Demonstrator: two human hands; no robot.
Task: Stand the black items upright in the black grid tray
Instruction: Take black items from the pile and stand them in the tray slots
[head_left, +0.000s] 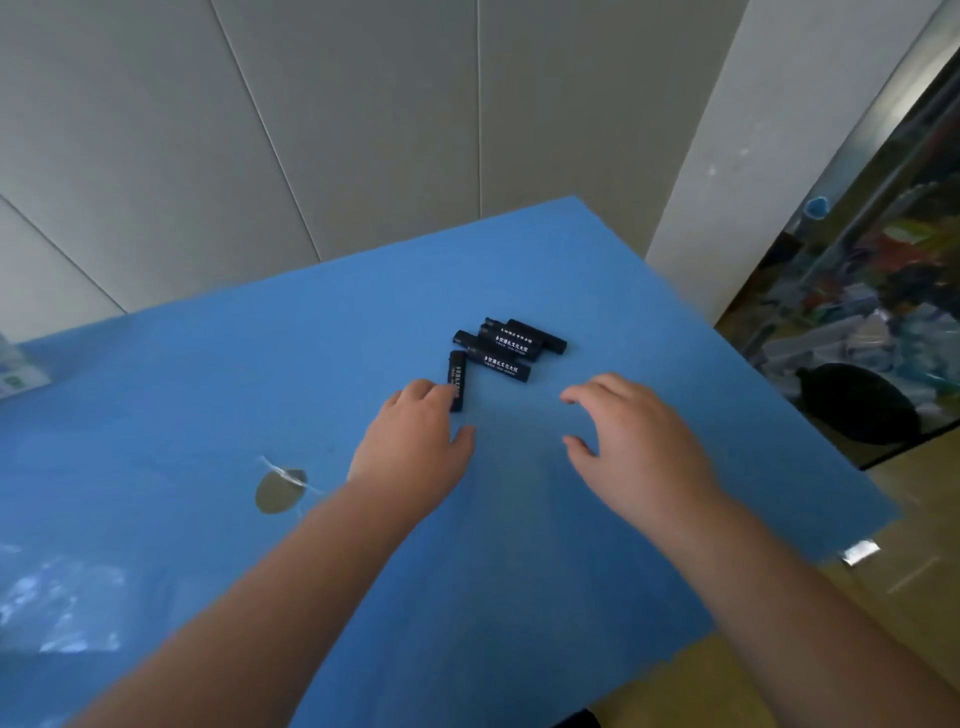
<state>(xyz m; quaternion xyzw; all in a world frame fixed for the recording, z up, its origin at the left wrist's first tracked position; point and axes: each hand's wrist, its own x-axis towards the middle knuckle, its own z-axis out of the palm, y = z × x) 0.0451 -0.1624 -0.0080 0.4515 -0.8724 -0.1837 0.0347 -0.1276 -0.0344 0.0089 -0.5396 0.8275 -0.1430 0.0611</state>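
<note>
Black items (498, 345) are seen lying flat on the blue table (649, 322), three bunched and partly overlapping, with a fourth, the lone item (456, 379), set just beside that bunch on its near-left side. The lone item's near end is touched by the fingertips of the left hand (415, 441), though whether it is pinched or merely pressed cannot be told (the fingers hide the contact). The right hand (639, 441) hovers near the bunch on its near-right side, fingers loosely spread and curved, nothing held. No black grid tray is to be seen anywhere in view, and that is judged the first hazard: an item could be lifted with nowhere ready to stand it. A slip is also likely if the lone item is picked by its end alone, since it could swing or drop back onto the bunch. The overlapped pieces could be scattered should the right hand sweep in carelessly. White print on the casings is too blurred to read.
</note>
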